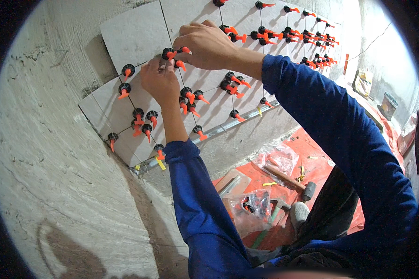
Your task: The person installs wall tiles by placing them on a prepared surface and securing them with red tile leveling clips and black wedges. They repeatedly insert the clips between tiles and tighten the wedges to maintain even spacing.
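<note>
Presently both hands work at one tile joint on the wall. The left hand (159,80) is closed, its fingers against the tile (135,35). The right hand (208,44) pinches a black-and-orange clip (168,54) at the joint. A mallet (288,180) lies on the floor below.

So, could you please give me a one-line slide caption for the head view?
Both hands, left hand and right hand, work a red-and-black tile levelling clip on grey wall tiles.
</note>
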Demonstrator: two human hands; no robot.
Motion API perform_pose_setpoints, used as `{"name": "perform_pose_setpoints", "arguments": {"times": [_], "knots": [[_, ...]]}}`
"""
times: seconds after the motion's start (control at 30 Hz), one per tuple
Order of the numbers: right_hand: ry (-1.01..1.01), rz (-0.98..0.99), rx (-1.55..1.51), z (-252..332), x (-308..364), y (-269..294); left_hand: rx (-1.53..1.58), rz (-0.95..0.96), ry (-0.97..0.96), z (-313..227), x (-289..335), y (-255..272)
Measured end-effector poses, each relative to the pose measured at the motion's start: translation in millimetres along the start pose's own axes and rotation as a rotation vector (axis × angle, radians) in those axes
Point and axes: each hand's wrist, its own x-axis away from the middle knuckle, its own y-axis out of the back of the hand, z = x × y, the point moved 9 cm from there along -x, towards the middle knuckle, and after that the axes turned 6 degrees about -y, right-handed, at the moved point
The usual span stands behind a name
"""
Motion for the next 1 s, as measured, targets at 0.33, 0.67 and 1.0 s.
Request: {"name": "perform_pose_setpoints", "arguments": {"times": [0.33,0.67,1.0], "knots": [[-0.071,0.042,0.054,3.6,-7.9,-9.7,-0.236,-0.027,-0.16,-10.4,0.7,-7.6],[-0.146,0.032,0.035,6.3,-3.8,-16.8,-0.187,-0.024,-0.209,-11.4,-3.2,-7.6],[-0.163,0.01,-0.011,8.3,-2.7,-18.0,-0.213,-0.02,-0.201,-11.0,-3.9,-8.8]]}}
